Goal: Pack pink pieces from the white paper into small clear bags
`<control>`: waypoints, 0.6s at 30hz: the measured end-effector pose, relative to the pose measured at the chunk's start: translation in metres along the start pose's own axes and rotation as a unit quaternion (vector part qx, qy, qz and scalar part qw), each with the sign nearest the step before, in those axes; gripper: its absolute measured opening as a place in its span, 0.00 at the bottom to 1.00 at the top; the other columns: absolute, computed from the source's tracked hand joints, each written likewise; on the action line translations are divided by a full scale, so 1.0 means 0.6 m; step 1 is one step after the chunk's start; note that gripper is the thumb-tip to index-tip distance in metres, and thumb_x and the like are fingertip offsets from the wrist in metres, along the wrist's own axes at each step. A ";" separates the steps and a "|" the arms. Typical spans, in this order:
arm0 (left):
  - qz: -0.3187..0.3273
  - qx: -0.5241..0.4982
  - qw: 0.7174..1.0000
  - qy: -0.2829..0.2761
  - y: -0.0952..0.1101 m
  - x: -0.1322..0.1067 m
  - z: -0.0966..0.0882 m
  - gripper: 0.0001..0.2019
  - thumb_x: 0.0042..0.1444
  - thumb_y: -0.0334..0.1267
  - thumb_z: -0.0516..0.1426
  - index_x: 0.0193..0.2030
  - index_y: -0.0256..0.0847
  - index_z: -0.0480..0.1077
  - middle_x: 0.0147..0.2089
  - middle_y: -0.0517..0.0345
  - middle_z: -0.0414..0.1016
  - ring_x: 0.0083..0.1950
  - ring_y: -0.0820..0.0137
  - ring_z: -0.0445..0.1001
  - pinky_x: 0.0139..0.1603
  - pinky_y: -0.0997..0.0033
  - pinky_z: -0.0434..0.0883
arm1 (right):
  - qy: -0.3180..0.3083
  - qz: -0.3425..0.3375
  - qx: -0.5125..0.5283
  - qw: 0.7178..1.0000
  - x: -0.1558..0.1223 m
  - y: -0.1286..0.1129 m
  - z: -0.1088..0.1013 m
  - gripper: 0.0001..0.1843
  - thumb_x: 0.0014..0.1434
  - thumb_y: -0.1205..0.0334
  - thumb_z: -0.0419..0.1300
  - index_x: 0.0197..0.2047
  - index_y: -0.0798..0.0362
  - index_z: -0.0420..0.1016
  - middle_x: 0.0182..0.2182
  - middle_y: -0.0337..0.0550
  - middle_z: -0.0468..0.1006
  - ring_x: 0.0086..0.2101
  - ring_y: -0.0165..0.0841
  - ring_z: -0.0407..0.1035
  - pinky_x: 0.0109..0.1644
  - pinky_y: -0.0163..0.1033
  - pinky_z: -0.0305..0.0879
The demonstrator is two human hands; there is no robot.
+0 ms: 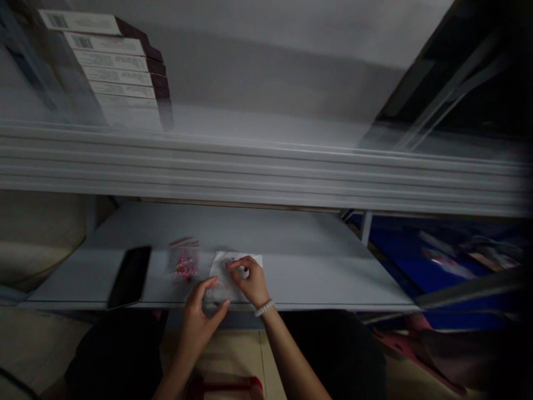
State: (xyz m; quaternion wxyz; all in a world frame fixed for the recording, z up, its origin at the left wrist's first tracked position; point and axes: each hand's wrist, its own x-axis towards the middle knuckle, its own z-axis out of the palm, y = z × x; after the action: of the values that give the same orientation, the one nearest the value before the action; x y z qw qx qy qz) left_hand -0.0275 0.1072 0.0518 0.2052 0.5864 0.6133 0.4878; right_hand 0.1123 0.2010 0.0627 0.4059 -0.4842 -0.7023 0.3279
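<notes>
My left hand (pixel 202 312) is at the shelf's front edge, its thumb and index finger curved apart with a gap between them. A faint pale, thin curved line shows by its index fingertip; whether the hand touches it I cannot tell. My right hand (pixel 251 280), with a pale beaded bracelet (pixel 264 307) on the wrist, has thumb and index finger pinched together over a white sheet (pixel 219 265). Anything in that pinch is too small to make out. Left of the sheet lies a clear zip bag (pixel 185 264) with small pink and red pieces inside.
A dark phone (pixel 130 276) lies at the left of the grey lower shelf (pixel 308 250). Above runs the ridged edge of an upper shelf (pixel 266 169), bearing a row of boxes (pixel 112 61). At right, blurred packets (pixel 449 261) lie on a blue surface.
</notes>
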 end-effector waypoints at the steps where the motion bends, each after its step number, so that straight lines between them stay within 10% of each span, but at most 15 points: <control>1: -0.001 0.003 1.000 0.002 0.000 -0.001 -0.002 0.20 0.51 0.39 0.60 0.51 0.42 0.66 0.47 0.50 0.76 0.49 0.60 0.75 0.52 0.56 0.71 | 0.008 -0.005 -0.044 0.999 0.007 0.009 0.006 0.09 0.48 0.72 0.62 0.32 0.51 0.81 0.33 0.44 0.77 0.37 0.36 0.68 0.43 0.39 0.62; 10: -0.003 0.015 1.000 0.003 -0.011 -0.005 -0.008 0.20 0.52 0.39 0.60 0.52 0.43 0.65 0.48 0.51 0.75 0.50 0.61 0.74 0.53 0.56 0.71 | 0.024 0.016 -0.271 0.962 0.023 0.028 0.049 0.04 0.52 0.64 0.63 0.30 0.51 0.81 0.37 0.51 0.76 0.40 0.41 0.65 0.41 0.41 0.58; 18: -0.007 0.014 1.000 -0.002 -0.014 -0.002 -0.008 0.20 0.52 0.39 0.60 0.52 0.42 0.65 0.48 0.50 0.75 0.50 0.60 0.74 0.53 0.56 0.71 | 0.025 -0.017 -0.058 0.998 0.007 -0.005 0.021 0.05 0.48 0.70 0.65 0.30 0.52 0.80 0.32 0.43 0.74 0.38 0.36 0.67 0.45 0.39 0.61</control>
State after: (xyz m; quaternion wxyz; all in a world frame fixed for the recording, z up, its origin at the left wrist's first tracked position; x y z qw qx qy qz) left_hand -0.0354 0.1057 0.0464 0.2016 0.5856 0.6239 0.4767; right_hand 0.0991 0.2035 0.0607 0.3996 -0.5029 -0.7183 0.2675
